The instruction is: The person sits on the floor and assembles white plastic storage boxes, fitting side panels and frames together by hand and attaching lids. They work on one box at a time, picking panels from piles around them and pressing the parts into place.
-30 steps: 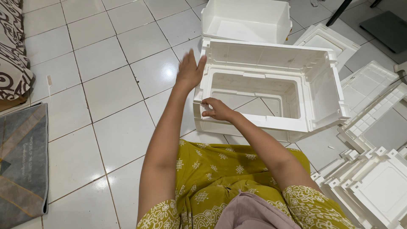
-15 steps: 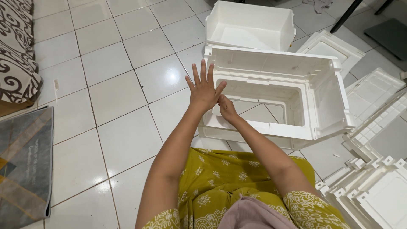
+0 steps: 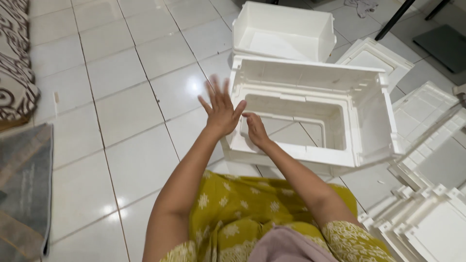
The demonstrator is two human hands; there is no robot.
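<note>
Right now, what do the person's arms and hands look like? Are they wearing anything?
Both arms are bare from shoulder to fingertips: no sleeves, gloves, watch or bracelets that I can see. The left hand looks a bit blurred; the right hand is sharper. No rings are visible. Lower down there is mustard-yellow clothing with a small white flower-like pattern.
</note>
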